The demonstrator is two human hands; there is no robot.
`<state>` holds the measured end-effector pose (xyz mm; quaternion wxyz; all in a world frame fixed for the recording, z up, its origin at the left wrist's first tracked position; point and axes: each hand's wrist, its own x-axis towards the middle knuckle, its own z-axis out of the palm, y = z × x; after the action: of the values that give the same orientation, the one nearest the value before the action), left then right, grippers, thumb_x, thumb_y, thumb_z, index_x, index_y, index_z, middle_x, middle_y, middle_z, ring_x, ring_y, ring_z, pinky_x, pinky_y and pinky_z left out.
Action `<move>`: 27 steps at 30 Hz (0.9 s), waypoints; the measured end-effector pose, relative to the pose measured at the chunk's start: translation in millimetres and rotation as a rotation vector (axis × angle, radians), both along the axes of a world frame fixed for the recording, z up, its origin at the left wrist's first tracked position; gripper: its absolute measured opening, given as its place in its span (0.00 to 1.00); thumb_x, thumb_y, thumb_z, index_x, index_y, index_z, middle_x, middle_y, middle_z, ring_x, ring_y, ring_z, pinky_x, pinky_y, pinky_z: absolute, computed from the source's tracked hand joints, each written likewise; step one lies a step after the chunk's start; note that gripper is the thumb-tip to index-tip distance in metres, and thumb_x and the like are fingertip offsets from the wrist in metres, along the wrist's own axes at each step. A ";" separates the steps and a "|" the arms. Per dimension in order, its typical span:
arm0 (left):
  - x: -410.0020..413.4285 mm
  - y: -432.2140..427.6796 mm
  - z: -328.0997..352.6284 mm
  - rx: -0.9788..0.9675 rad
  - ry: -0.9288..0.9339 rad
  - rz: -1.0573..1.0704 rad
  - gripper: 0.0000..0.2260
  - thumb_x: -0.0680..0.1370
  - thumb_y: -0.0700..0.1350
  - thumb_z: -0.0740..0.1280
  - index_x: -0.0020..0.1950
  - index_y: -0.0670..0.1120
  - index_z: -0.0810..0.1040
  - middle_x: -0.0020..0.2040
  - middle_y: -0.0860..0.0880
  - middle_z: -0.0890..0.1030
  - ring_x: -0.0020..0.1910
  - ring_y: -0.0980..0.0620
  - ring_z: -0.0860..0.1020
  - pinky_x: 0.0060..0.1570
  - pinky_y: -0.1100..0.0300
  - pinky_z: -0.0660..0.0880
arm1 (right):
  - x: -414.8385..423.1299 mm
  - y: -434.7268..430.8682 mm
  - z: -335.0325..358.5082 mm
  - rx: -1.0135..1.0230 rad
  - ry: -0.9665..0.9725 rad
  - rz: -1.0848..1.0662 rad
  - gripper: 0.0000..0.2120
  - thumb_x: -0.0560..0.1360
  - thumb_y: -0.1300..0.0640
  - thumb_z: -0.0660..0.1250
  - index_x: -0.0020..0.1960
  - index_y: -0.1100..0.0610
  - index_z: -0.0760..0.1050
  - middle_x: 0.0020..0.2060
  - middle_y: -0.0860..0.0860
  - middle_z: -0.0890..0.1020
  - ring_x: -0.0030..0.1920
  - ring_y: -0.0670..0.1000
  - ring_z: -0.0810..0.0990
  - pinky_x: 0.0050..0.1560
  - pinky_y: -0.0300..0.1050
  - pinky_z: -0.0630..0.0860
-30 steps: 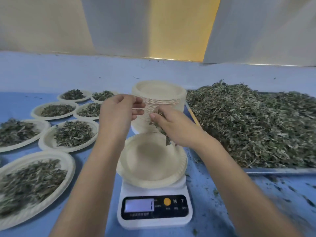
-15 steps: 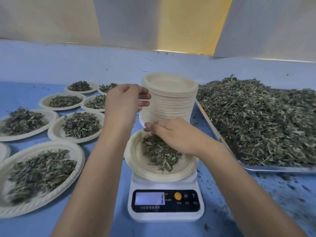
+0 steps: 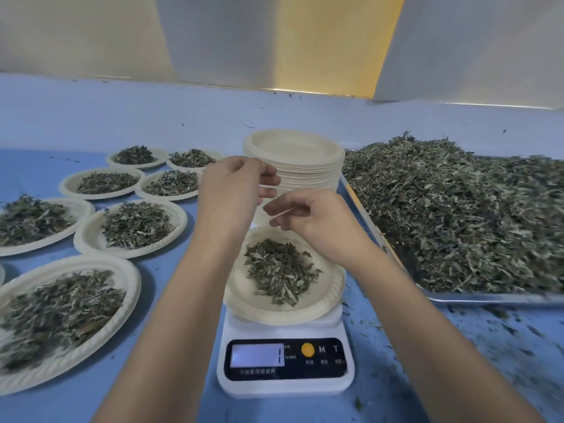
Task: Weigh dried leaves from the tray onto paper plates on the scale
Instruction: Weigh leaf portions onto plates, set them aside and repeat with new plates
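Head view: topping up the round cream paper plate (image 3: 331, 290); I cannot tell either grip, left hand (image 3: 235, 190) or right hand (image 3: 317, 222); next, read the white digital scale (image 3: 285, 387).

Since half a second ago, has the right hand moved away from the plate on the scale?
Yes. The right hand rose from the plate toward the stack.

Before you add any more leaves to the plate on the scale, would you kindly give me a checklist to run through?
1. Round off-white paper plate sits squarely on the white digital scale: ok.
2. Pile of dried green leaves lies inside the plate's rim: ok.
3. Scale's display gives a full reading: cannot tell, washed out.
4. Right hand empty of leaves: cannot tell.
5. Left hand clear of the plate: ok.
6. Silver metal tray heaped with leaves: ok.
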<state>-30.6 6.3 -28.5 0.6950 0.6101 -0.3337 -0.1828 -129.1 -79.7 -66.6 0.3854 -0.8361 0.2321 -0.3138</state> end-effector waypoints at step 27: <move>-106.2 -69.1 -3.9 0.064 -0.022 -0.246 0.12 0.77 0.40 0.61 0.36 0.49 0.79 0.34 0.53 0.83 0.33 0.57 0.79 0.36 0.65 0.71 | -108.3 -127.6 -11.7 -0.614 0.752 -0.978 0.21 0.71 0.63 0.69 0.63 0.54 0.71 0.69 0.57 0.65 0.68 0.62 0.62 0.63 0.57 0.63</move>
<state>-136.8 -62.8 -32.4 0.6439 0.5883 -0.4076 -0.2704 -237.5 -207.2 -78.3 -0.1615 -0.7587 0.6012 -0.1917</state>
